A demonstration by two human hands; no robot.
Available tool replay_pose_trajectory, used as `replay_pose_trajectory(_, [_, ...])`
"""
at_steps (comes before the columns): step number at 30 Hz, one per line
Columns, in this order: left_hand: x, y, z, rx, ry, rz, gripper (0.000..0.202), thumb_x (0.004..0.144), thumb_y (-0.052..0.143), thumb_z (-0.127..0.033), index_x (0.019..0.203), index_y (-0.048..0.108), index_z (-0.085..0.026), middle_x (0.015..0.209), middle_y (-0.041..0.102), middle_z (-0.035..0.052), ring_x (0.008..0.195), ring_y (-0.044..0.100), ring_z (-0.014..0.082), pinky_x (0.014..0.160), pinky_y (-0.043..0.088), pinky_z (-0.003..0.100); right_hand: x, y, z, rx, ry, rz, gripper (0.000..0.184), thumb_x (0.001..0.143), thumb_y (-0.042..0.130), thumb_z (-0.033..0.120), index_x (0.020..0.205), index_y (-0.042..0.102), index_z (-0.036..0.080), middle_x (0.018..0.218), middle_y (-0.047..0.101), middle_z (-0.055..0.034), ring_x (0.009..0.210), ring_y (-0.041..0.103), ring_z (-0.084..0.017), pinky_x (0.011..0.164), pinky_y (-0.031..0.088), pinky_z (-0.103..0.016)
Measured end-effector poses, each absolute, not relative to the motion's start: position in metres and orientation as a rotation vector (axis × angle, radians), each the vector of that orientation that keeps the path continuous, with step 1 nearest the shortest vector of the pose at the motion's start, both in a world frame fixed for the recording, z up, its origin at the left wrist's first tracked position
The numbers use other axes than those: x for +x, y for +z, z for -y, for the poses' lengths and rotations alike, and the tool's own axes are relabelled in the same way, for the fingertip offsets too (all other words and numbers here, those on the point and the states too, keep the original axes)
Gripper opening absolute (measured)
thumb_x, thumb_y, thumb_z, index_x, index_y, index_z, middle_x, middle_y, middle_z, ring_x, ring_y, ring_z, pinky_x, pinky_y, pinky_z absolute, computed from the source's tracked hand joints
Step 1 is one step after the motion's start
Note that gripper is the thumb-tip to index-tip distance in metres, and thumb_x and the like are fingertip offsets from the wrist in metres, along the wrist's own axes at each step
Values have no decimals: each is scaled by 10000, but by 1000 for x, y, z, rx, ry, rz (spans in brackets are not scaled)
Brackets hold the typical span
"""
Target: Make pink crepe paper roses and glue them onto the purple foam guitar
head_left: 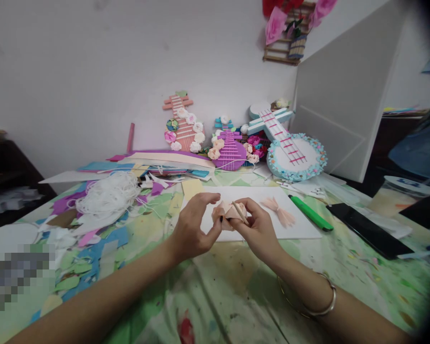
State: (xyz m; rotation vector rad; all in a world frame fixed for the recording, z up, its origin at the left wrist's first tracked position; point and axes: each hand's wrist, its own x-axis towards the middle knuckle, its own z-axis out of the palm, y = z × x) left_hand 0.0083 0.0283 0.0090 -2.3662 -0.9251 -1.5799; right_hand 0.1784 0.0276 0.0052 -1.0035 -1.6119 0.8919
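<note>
Left hand (191, 229) curves in a wide C, its thumb tip touching the near edge of a peach paper flower (228, 212), its index finger arched clear on the far side. Opposite, at the flower's 3 o'clock, the right hand (263, 234) pinches the flower and a pale stick (241, 212) between thumb and fingers. The flower is held above a white sheet (301, 232) on the counter (232, 282).

With the flower as the clock's centre, a peach paper bow (279, 211) lies on the sheet at 3 o'clock. Beyond it in that direction come a green-handled tool (310, 213) and, farther out, a black phone (369, 229). A white string bundle (109, 197) sits at 9 to 10 o'clock, among paper scraps. Along the wall, a pink lute-shaped craft (182, 128) leans at 11 o'clock, a purple one (232, 154) stands at 12, and a white-and-blue one (298, 155) rests between 1 and 2 o'clock
</note>
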Motion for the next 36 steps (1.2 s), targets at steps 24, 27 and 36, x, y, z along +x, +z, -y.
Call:
replay_pose_trajectory(24, [10, 3, -32, -2302, -1496, 851, 183, 779, 548, -73, 901, 608, -195, 849, 649, 55, 844, 594, 167, 770, 493, 301, 175, 7, -23, -1005, 742, 1741, 140, 740, 552, 192, 880, 551, 190, 704, 519, 41, 608, 463, -93, 532, 405, -186])
replay_pose_trajectory(27, [12, 3, -31, -2418, -1551, 878, 322, 763, 514, -43, 1050, 566, -178, 951, 627, 83, 933, 579, 186, 817, 496, 321, 177, 6, -25, -1014, 754, 1745, 158, 750, 545, 192, 908, 552, 196, 720, 546, 37, 612, 481, -98, 541, 405, -195])
replay_pose_trajectory(36, [17, 7, -32, -2893, -2063, 1367, 251, 770, 539, -144, 1018, 565, -176, 1037, 585, 81, 943, 588, 168, 783, 519, 282, 185, 7, -32, -1082, 652, 1815, 240, 788, 530, 227, 1018, 594, 207, 813, 640, -1, 681, 554, -135, 587, 405, -226])
